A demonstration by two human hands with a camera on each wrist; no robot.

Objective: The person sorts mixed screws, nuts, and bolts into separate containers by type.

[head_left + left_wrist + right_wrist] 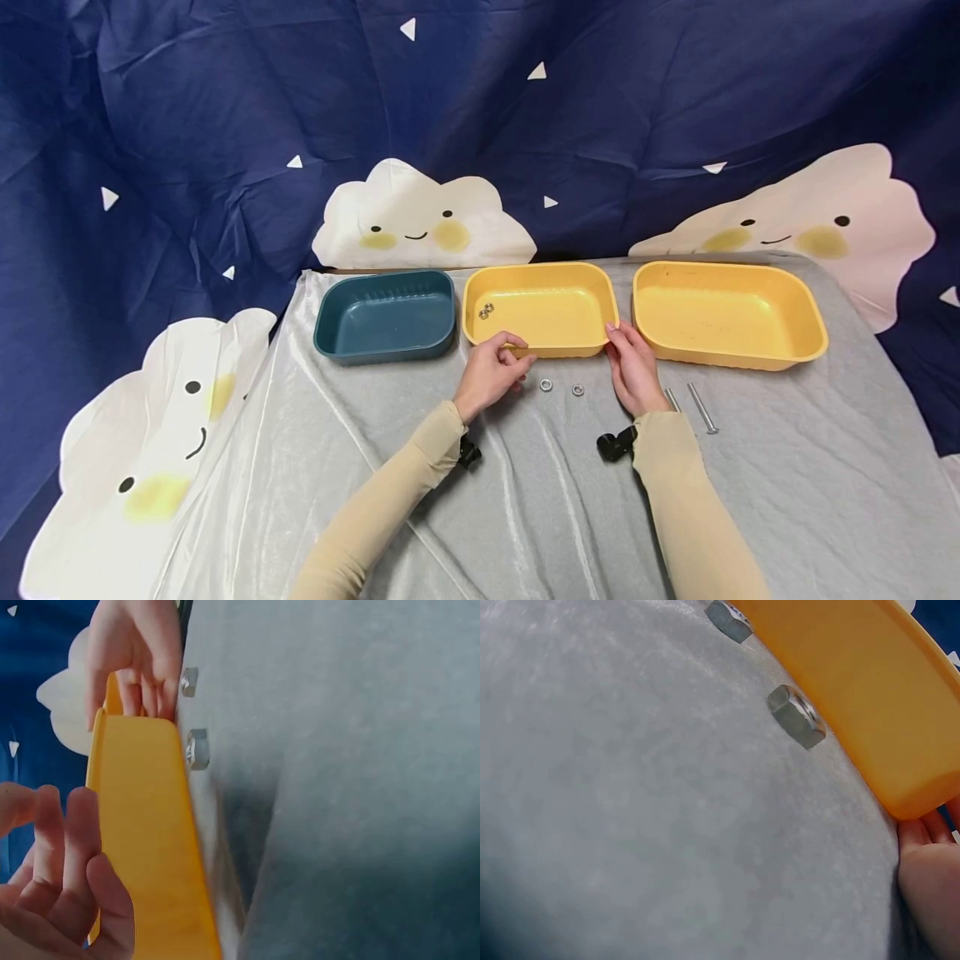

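Observation:
The middle yellow bin (540, 351) holds two small metal nuts (486, 312) at its left. My left hand (491, 375) is at the bin's front left rim, fingers loosely bent and nothing between them; in the left wrist view its fingertips (81, 806) overlap the bin's wall. My right hand (633, 367) touches the bin's front right corner with fairly straight fingers, one at the rim and others along the right end. Two more hex nuts, a left one (546, 385) and a right one (577, 390), lie on the cloth before the bin.
A teal bin (384, 357) stands left of the middle bin, a larger yellow bin (735, 358) to its right. Two bolts lie by my right wrist, one of them (702, 408) fully visible. Grey cloth (525, 517) covers the table; a dark blue curtain (480, 108) hangs behind.

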